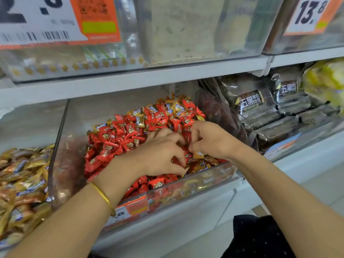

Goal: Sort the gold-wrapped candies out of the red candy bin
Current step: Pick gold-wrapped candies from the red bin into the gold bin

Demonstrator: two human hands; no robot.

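Observation:
A clear plastic bin [195, 183] on the lower shelf holds a heap of red-wrapped candies [119, 135]. Gold-wrapped candies [175, 107] lie mixed in at the back of the heap, and more gold ones [202, 162] lie near the front right. Both hands are in the bin, close together. My left hand [160, 155] has its fingers curled down into the candies and pinches a wrapper at the fingertips. My right hand [210, 140] is curled too, with a gold-wrapped candy [198, 155] showing under its fingers.
A bin of gold-wrapped candies [22, 183] sits to the left. Dark packaged snacks [264, 108] fill the bin to the right. An upper shelf [149, 77] with clear bins and price tags [310, 13] hangs close overhead. A price label [130, 207] is stuck to the red bin's front.

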